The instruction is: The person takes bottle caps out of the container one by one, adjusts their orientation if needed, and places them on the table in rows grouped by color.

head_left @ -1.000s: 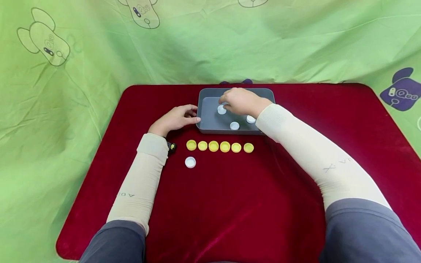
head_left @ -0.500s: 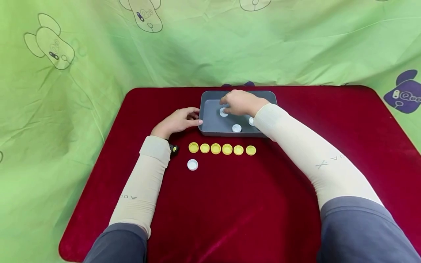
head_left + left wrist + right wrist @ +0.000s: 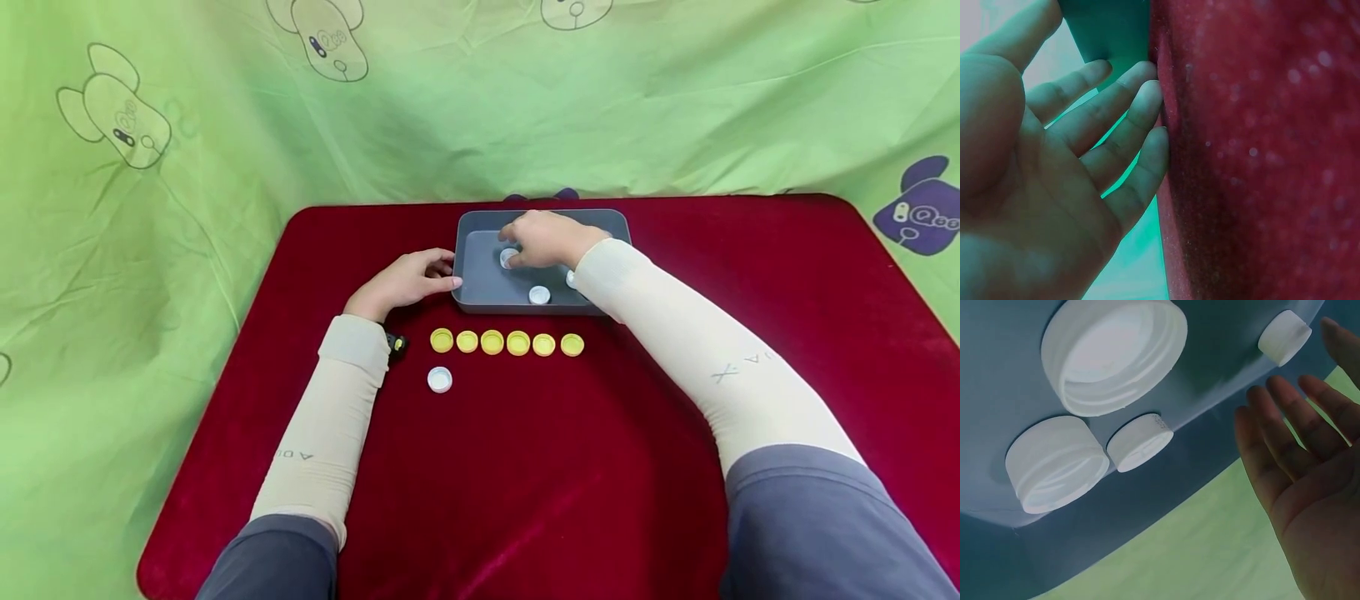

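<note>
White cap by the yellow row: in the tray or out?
Out: in the head view, the cap lies on the red cloth, apart from the tray.

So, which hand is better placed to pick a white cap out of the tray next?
Right, I'd say: the right hand is over the tray, close to a white cap. The left hand is at the tray's left edge, farther from that cap.

On green cloth [image 3: 675, 100], purple fig. [image 3: 922, 221], far R, bore "Q" + unclear letters; outlined fig. [image 3: 328, 37], far L, likewise. L sleeve [image 3: 318, 433] showed "A" & "D", R sleeve [image 3: 697, 358] "X" & "A". White cap [image 3: 1140, 444], R wrist cam, had tiny print, illegible.
</note>
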### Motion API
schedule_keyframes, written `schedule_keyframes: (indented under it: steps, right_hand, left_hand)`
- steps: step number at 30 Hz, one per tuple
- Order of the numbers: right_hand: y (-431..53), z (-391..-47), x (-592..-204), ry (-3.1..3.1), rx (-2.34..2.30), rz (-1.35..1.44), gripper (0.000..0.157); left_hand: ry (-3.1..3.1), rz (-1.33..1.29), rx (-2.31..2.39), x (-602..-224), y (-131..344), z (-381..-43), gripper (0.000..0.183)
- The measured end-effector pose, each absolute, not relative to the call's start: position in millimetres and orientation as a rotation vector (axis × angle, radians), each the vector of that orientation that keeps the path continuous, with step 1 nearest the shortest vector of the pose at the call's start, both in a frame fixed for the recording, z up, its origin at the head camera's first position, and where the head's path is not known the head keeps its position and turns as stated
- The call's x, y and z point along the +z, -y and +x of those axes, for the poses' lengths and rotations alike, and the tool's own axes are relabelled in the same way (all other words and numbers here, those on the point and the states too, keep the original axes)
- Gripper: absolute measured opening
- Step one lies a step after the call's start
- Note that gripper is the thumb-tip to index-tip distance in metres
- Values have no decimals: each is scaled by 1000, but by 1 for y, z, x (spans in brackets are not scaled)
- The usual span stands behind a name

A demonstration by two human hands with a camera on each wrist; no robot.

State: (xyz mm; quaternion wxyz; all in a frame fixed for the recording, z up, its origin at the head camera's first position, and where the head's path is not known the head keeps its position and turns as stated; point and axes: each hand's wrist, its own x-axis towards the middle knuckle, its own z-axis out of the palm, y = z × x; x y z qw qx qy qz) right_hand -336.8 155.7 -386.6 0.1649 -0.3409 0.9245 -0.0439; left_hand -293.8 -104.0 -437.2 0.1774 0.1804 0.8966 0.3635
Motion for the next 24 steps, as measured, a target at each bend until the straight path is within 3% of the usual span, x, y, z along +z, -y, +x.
schedule_keyframes:
  steps: [24]
  right_hand:
    - [-161,-342,-400,-2625,-85,-1051,41]
  left_hand:
    - [-2554,534,1045,-440,102,-291,56]
